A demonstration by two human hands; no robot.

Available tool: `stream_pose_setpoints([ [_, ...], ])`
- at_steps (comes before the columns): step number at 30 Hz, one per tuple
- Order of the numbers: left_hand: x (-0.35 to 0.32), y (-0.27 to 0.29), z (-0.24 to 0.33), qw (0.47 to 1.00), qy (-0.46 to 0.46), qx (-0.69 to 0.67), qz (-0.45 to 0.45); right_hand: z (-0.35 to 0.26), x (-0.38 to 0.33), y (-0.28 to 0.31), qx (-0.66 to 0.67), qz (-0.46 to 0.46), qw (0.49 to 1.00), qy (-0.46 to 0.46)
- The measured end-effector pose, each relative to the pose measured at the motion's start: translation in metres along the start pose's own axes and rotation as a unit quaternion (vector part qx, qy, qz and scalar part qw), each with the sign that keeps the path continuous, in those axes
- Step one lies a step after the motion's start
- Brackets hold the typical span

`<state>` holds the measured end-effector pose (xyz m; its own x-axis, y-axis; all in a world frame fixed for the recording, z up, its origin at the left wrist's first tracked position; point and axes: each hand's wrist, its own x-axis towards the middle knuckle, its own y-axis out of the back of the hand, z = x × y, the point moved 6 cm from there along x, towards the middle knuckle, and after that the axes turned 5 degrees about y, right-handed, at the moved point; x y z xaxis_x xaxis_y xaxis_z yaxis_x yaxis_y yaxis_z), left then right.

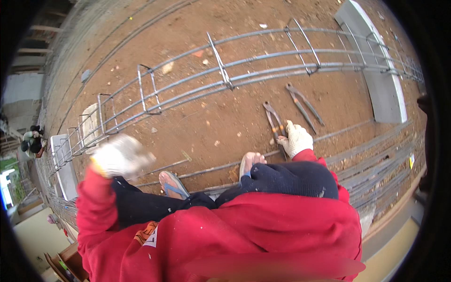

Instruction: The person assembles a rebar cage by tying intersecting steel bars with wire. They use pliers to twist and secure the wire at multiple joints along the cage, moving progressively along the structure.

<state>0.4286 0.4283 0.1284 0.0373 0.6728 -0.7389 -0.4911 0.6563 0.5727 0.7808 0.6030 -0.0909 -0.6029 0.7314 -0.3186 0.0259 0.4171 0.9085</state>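
Pincers (275, 123) lay on the dirt, long axis pointing away, handles under the right hand (296, 138), whose gloved fingers curled onto them. Left hand (121, 156) hung blurred, well apart; its grip could not be told.

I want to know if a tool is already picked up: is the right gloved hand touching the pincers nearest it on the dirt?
Touching. In the head view the right hand overlaps the lower handles of the pincers.

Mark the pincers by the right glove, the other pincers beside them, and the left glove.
Pincers by the right glove (272, 117), head view, on the handles above the glove.
Other pincers (303, 104), head view, on the crossed handles.
Left glove (120, 156), head view, on the blurred back of the glove.
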Motion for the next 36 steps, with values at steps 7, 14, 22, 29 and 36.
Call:
stream_pose_setpoints([
  [7,0.153,-0.153,0.013,0.982,-0.001,-0.033,-0.184,0.018,-0.019,-0.036,-0.013,-0.041,0.99,-0.132],
  [14,0.207,-0.235,0.083,0.726,-0.006,-0.589,-0.355,0.007,-0.014,-0.047,0.04,-0.088,0.972,-0.212],
  [22,0.24,-0.25,0.112,0.563,-0.002,-0.824,-0.068,-0.038,-0.027,0.032,0.064,-0.038,0.997,-0.02],
  [29,0.224,-0.166,0.173,0.617,-0.288,-0.732,-0.027,-0.101,-0.064,0.206,0.054,-0.1,0.993,-0.01],
  [36,0.209,-0.123,0.2,0.418,-0.428,-0.8,-0.039,-0.204,-0.054,0.266,-0.19,-0.11,0.975,0.016],
])
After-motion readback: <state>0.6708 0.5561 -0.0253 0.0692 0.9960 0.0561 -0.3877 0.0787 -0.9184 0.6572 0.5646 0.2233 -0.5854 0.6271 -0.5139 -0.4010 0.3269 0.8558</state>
